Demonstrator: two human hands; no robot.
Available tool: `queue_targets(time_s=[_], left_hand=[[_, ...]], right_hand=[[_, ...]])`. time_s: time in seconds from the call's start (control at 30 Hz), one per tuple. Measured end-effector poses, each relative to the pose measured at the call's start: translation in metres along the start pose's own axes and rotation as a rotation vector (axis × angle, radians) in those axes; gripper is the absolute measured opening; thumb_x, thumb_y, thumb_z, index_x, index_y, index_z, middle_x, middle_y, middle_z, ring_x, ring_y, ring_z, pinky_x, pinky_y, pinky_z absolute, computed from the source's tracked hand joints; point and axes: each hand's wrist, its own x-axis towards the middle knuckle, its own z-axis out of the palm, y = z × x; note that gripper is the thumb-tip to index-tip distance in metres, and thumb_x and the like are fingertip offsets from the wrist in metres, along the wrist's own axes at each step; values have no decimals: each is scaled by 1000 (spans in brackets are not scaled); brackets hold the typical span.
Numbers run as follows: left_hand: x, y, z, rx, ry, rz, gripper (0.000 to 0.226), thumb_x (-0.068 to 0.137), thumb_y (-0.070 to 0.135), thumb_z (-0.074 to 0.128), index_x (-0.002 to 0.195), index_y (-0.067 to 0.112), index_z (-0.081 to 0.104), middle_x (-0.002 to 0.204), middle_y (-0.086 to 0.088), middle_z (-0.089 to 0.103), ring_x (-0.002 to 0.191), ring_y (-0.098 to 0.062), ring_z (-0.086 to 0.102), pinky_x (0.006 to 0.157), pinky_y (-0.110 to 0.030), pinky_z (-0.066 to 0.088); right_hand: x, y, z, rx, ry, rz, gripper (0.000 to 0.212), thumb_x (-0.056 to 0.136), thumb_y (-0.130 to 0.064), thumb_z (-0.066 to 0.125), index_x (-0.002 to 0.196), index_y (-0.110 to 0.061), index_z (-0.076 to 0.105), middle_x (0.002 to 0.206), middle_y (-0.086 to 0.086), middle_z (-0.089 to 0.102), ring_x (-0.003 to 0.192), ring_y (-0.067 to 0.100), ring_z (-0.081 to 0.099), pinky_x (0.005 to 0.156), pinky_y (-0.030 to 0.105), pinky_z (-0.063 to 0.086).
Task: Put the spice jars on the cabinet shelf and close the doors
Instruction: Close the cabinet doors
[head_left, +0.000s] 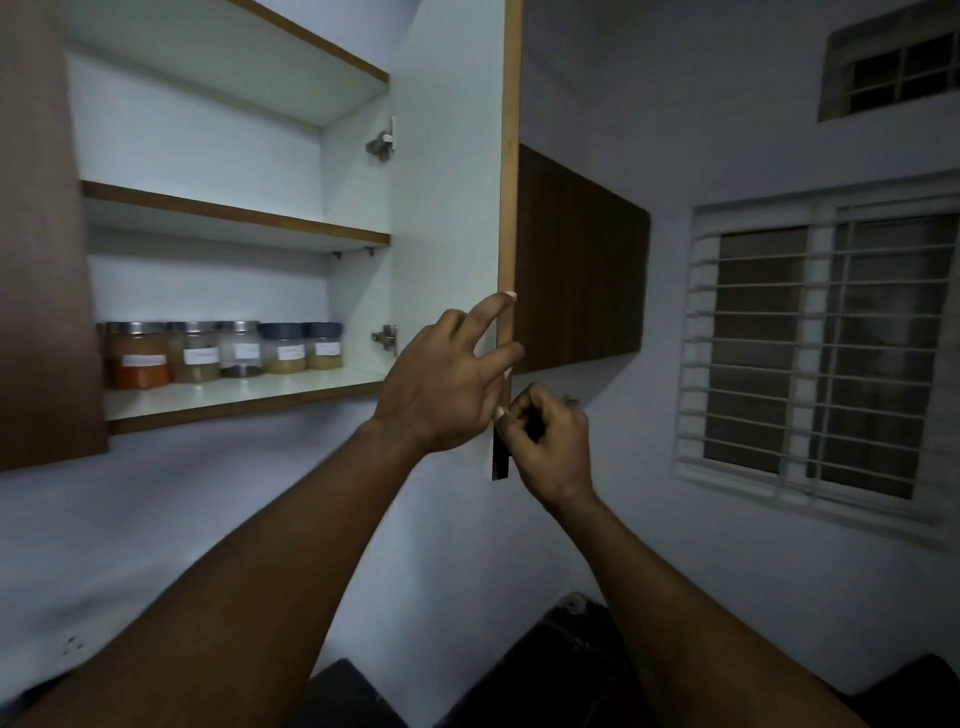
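— Spice jars (223, 353): where do they sit?

— Get to them last; start close. Two bare forearms rise from the bottom of the frame toward its middle. The left hand (447, 382) is spread, its fingers (491, 312) splayed against the inner white face and front edge of the open right door (447, 208), just left of centre.

— And the other one?

— The right hand (545, 441) is curled just below and right of the left, fingers bunched tight around the door's lower edge, near a dark handle strip (501, 462) that hangs beneath it. Whether it pinches the strip or the door edge itself I cannot tell.

— So that door stands open?

— Yes, swung out toward the camera, edge-on at the middle of the frame. Two metal hinges (382, 143) show on its inner side. The left door (41, 234) fills the left border, dark brown, also open.

— Now the jars.

— Five in a row on the lowest cabinet shelf (244, 392), left of centre, touching or nearly so, upright, each with a white label. Three have silver lids, two have dark lids; the leftmost holds orange-red powder. The shelves above them are white with wood edging.

— Further back?

— A closed brown cabinet (582, 260) right of the door, then a barred window (821, 358) at far right.
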Motion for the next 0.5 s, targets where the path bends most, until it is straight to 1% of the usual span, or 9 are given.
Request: queue_targets(time_s=[0.07, 0.13, 0.23, 0.3, 0.37, 0.43, 0.5], left_hand=[[-17, -12, -11, -17, -1, -21, 38, 92, 39, 51, 125, 24, 62, 163, -7, 28, 114, -28, 56, 73, -32, 49], [-37, -26, -22, -18, -2, -50, 40, 93, 36, 49, 128, 22, 61, 166, -5, 23, 113, -27, 57, 69, -30, 50], [-65, -48, -40, -24, 3, -100, 41, 96, 31, 44, 131, 17, 61, 169, -2, 16, 114, -25, 57, 62, -31, 53], [-81, -62, -52, -14, -2, -142, 44, 96, 32, 42, 130, 14, 61, 169, -1, 15, 116, -26, 59, 61, -28, 51], [-97, -76, -65, 26, -20, -202, 47, 95, 35, 41, 131, 12, 62, 170, -1, 15, 120, -27, 60, 63, -27, 53], [-111, -89, -79, 65, -49, -258, 49, 98, 36, 40, 135, 12, 60, 170, -1, 13, 123, -28, 60, 68, -30, 57], [-122, -100, -90, 97, -95, -309, 49, 101, 37, 41, 139, 11, 58, 170, -3, 12, 121, -28, 62, 73, -30, 57]], right_hand=[[-3, -8, 18, 54, -34, -20, 29, 92, -47, 63, 79, -21, 59, 66, -7, 61, 60, 14, 62, 57, 44, 54], [-8, -17, 40, 93, -81, -21, 33, 93, -56, 62, 84, -24, 59, 71, -9, 64, 65, 14, 65, 60, 44, 57], [-15, -33, 76, 73, -101, -52, 42, 90, -68, 56, 88, -26, 58, 76, -13, 64, 70, 11, 65, 63, 41, 57], [-15, -46, 102, 60, -90, -95, 40, 89, -67, 59, 89, -28, 54, 74, -15, 61, 69, 9, 63, 62, 39, 55], [-15, -59, 127, 17, -92, -123, 32, 87, -61, 64, 89, -32, 50, 75, -17, 59, 68, 8, 61, 61, 36, 55], [-14, -74, 151, -44, -99, -141, 31, 84, -60, 63, 91, -35, 46, 79, -19, 56, 68, 7, 58, 59, 32, 53], [-13, -89, 171, -90, -107, -171, 31, 83, -60, 62, 92, -38, 43, 83, -19, 53, 70, 6, 54, 57, 27, 49]])
